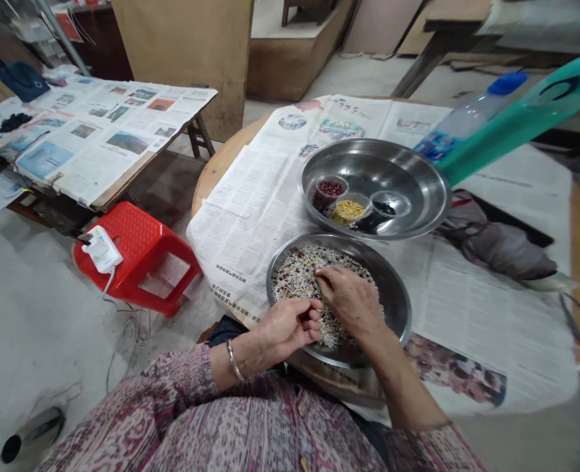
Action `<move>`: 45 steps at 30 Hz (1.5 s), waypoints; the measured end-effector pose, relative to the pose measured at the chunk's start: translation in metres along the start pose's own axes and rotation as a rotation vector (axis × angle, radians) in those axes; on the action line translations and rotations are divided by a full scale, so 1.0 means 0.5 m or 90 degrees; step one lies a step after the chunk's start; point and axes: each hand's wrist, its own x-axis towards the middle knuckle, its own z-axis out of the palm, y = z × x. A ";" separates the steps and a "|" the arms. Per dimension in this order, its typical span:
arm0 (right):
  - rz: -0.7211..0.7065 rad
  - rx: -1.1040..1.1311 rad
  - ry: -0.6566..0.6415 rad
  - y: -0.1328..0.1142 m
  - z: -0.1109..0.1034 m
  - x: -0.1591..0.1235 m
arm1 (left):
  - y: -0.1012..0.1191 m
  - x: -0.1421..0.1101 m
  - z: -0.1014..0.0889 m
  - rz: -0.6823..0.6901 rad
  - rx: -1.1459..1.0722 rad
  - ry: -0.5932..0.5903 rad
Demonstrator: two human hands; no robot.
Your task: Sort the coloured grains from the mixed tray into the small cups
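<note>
Now, starting from the left, there's a red stool (132,236) down beside the paper-covered desk (218,167), a cable trailing off it, well away from the action. Moving right, in comes the left hand (292,324), over the near bowl's left side, palm turned up, fingers curled loosely in and thumb close against them. Whether anything sits in that curl, I can't tell. Good place for it, I'd say: cupped and low, so a dropped grain lands in the bowl and not on the newspaper.

Under it sits the near bowl (395,301), close to the wearer's edge of the desk, and inside are the grains (294,262), mostly white with dark red and yellow bits mixed through. They lie toward the left, with bare steel on the right: spreading them thinner that way would probably make single bits easier to spot.

And here's the right hand (351,301), knuckles up, fingers drawn together and tips down at the grains. It looks like a pinch, though what's between the tips is hidden. A light touch should serve best; press hard and small grains may skid.

Just behind, the far bowl (425,196) carries a red cup (329,188), a yellow cup (349,210) and a black cup (385,208), side by side within easy reach. Farther right, a bottle (459,124) stands beyond the rim.
</note>
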 end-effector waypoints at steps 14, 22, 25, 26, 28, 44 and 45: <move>0.067 0.303 -0.006 0.010 -0.054 -0.038 | -0.003 0.001 0.016 0.015 -0.074 0.049; -0.007 0.121 -0.035 -0.003 0.001 -0.024 | -0.002 -0.008 0.003 -0.004 -0.058 0.008; 0.022 0.158 0.014 0.001 -0.017 -0.035 | 0.000 -0.009 0.005 -0.013 -0.067 0.018; 0.039 0.170 0.025 0.003 -0.027 -0.039 | 0.001 -0.009 0.007 -0.012 -0.068 0.027; 0.075 0.200 0.035 0.003 -0.049 -0.047 | 0.002 -0.008 0.012 -0.007 -0.069 0.048; -0.024 0.099 -0.002 -0.007 0.005 0.047 | -0.002 -0.005 0.006 0.000 -0.087 0.000; -0.029 0.064 -0.016 -0.009 0.008 0.051 | 0.000 -0.006 0.007 -0.001 -0.088 0.002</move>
